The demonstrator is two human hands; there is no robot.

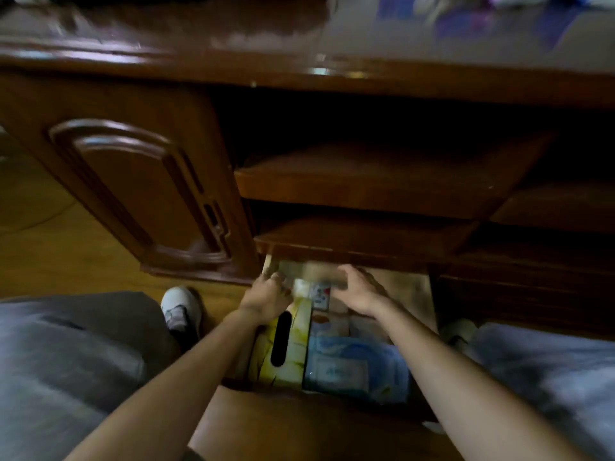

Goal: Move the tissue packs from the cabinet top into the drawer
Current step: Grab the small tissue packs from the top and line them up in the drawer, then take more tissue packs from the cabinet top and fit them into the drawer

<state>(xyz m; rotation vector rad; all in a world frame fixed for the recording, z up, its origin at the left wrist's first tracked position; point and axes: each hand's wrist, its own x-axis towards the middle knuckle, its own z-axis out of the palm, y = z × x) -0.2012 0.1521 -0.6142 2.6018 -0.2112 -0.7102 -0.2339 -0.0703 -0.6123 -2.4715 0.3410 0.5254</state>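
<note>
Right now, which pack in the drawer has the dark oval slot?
The yellow tissue box by the left hand; the blue pack beside it has none.

Cabinet [139, 181] above grip: dark wood, glossy varnish, smooth. Drawer [409, 294] bottom beside grip: pale matt board. Packs below grip: yellow tissue pack [293, 347] glossy film; blue tissue pack [359, 364] shiny plastic wrap. Floor [66, 247]: smooth wood.
</note>
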